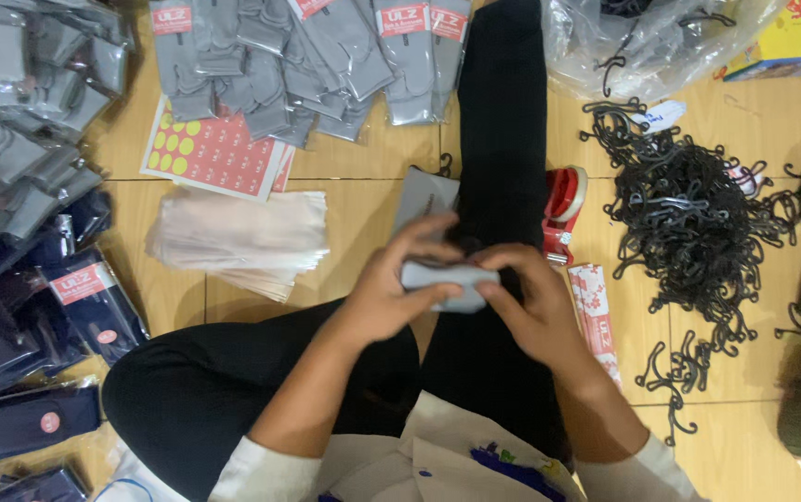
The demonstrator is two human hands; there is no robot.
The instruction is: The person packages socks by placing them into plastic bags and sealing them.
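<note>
Left hand (391, 297) and right hand (530, 307) both pinched shut on grey sock (447, 276), held over lap for folding | tape dispenser (563, 214) just beside, within reach | black hooks (688, 223) heaped right | packed grey socks (298, 56) stacked far.

1. The left hand (383, 296) and right hand (532, 302) are bare, with no gloves, rings or watch visible.
2. Both forearms are uncovered, below pushed-up off-white fabric sleeves (256, 471).
3. The off-white top carries a blue and purple print at its front.
4. Plain black trousers (186, 390) cover both legs.
</note>
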